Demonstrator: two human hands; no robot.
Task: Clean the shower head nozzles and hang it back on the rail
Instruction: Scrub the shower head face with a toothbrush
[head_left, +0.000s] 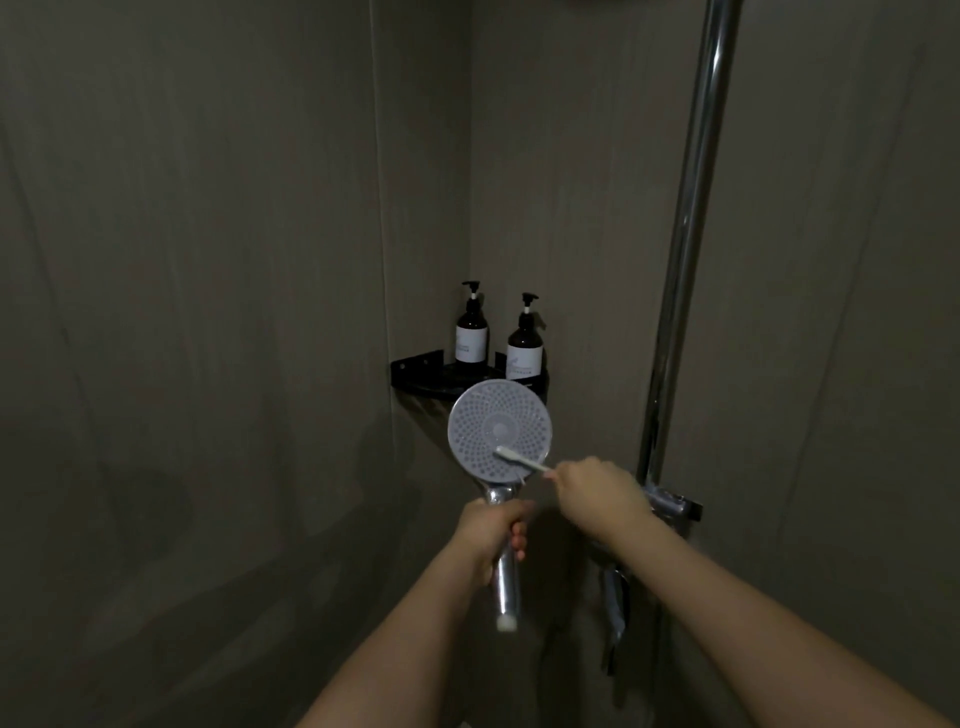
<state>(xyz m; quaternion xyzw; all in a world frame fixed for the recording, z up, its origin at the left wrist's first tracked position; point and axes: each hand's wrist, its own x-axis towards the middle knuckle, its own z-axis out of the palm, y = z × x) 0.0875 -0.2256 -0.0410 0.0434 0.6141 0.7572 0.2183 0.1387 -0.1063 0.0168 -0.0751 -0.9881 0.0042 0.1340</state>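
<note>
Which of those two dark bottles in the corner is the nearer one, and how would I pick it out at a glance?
Find the corner where the two walls meet, left of the chrome rail. A black corner shelf there holds two dark pump bottles with white labels. The right-hand bottle is the one: it sits lower in the view than the left-hand bottle, just above the round shower head.

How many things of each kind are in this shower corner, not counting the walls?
Pump bottles: 2
Corner shelf: 1
Shower head: 1
Toothbrush: 1
Rail: 1
Total: 6
</note>
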